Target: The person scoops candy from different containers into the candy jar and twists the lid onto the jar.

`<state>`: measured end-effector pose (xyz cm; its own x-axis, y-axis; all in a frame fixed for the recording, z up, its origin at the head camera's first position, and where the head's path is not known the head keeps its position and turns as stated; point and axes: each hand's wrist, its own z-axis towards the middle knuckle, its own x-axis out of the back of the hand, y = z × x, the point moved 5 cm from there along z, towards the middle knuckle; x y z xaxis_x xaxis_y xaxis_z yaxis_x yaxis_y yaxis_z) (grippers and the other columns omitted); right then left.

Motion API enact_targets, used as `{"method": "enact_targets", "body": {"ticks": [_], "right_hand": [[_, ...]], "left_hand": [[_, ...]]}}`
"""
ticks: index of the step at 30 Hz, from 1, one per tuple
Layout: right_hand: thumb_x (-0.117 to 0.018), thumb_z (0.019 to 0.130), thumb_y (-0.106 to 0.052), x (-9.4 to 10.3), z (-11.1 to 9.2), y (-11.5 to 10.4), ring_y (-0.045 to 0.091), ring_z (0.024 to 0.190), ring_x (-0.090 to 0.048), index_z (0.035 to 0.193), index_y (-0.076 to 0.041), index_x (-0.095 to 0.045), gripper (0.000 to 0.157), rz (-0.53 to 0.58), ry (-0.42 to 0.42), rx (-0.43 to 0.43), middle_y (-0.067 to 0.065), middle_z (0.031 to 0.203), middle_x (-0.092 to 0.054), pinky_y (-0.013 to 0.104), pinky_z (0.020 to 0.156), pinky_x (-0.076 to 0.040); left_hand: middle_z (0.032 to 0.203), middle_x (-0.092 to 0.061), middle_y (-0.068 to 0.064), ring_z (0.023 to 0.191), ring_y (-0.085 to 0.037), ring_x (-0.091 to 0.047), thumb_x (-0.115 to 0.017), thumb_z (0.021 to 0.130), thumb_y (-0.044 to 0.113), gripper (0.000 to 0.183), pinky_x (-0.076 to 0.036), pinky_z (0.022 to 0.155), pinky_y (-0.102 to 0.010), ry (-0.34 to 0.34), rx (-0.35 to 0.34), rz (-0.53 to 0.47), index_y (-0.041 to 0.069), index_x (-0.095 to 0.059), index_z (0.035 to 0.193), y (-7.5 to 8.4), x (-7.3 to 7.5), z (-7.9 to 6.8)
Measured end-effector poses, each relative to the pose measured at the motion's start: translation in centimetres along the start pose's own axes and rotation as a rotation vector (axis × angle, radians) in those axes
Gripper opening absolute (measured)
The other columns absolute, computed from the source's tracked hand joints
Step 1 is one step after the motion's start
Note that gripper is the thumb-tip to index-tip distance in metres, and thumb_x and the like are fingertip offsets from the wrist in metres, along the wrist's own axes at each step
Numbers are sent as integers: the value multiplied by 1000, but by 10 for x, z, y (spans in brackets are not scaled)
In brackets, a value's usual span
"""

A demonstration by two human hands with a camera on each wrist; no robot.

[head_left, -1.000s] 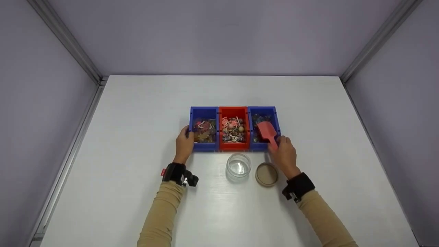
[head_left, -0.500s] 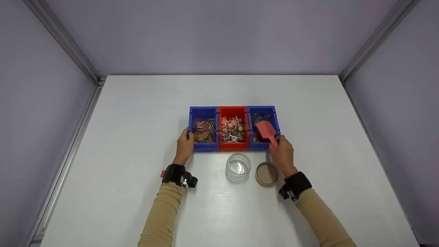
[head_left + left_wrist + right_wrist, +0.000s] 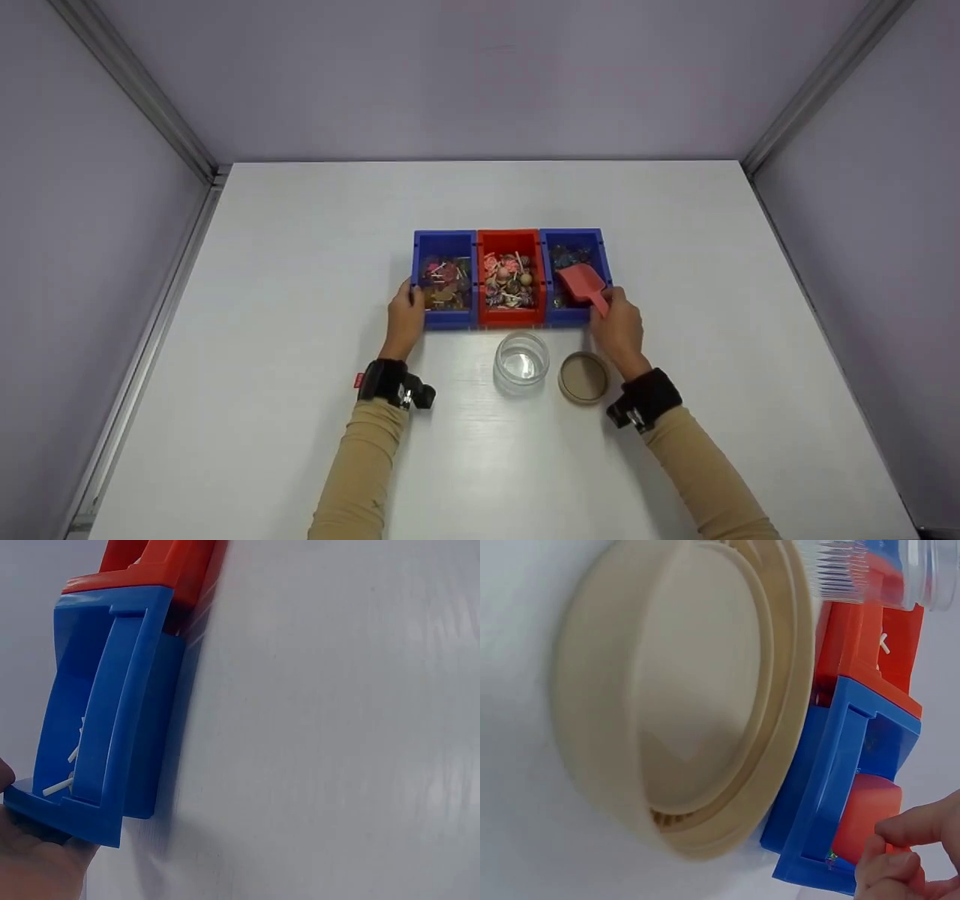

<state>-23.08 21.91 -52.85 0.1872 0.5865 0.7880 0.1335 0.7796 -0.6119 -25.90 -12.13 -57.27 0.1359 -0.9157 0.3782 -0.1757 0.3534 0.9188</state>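
Note:
My left hand (image 3: 405,319) grips the outer side rim of the left blue bin (image 3: 139,720), thumb over the rim and fingers beneath it. Lollipops (image 3: 447,281) lie in that bin. At the other end, my right hand (image 3: 619,324) pinches the handle of a pink scoop (image 3: 582,283). The scoop's blade sits inside the right blue bin (image 3: 817,787), over dark, shiny small pieces (image 3: 568,256). Between the blue bins stands a red bin (image 3: 511,319) holding more lollipops (image 3: 510,279).
A clear jar (image 3: 522,361) without its lid stands in front of the red bin. Beside it, near my right wrist, a beige round lid (image 3: 583,379) lies with its hollow side up. The white table (image 3: 480,465) meets walls at the back and sides.
My right hand has shifted slightly forward and left, and the scoop's handle has swung a little, its blade still in the right bin. My left hand keeps its grip on the left bin.

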Motion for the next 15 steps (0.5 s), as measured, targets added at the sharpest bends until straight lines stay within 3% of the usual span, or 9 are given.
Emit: {"method": "enact_targets", "body": {"ticks": [11, 15], "right_hand": [[-59, 88, -11, 9, 9, -9, 28, 75, -57, 109, 4, -57, 26, -33, -47, -29, 25, 95, -68, 42, 64, -46], [-61, 85, -13, 16, 12, -14, 26, 73, -56, 105, 6, -59, 28, -30, -57, -23, 25, 92, -68, 33, 60, -42]], "left_hand": [[138, -54, -24, 126, -31, -52, -33, 104, 14, 44, -44, 108, -46, -18, 7, -24, -6, -39, 143, 3, 0, 0], [139, -53, -22, 120, -27, -52, -32, 104, 14, 44, -44, 107, -44, -34, 22, -31, -4, -38, 144, 3, 0, -1]]}}
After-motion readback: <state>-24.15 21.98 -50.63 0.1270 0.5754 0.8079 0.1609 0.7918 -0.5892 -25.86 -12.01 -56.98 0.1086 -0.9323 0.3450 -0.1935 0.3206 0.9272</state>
